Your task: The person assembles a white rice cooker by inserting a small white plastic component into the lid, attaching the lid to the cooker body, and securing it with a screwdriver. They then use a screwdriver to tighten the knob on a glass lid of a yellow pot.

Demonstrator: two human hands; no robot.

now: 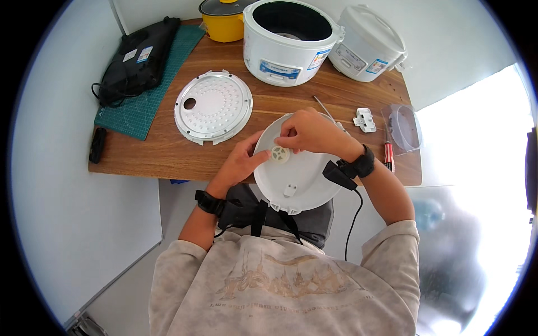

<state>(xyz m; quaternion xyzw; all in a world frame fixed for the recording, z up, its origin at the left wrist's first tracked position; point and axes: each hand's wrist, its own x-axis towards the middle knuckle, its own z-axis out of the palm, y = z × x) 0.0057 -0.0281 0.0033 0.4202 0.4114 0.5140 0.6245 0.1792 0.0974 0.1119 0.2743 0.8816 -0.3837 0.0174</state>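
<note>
Two white rice cookers: one open-topped (291,42), one lidded (370,45), both at the far edge of the wooden tabletop (168,151). One yellow pot (223,23) beside them. One perforated metal inner plate (213,106), lying flat, left of centre. One white cooker lid (297,173), held over the near tabletop edge, underside up. One small round cream valve cap (280,154) on that lid. One red-handled screwdriver (388,157), one white clip part (364,119), one clear plastic cup (404,127) to the right. One green cutting mat (151,84) with one black bag (140,59).

Left hand (241,162): curled narrow, gripping the lid's left rim, thumb by the cap. Right hand (308,133): fingers pinched down at the cap.
</note>
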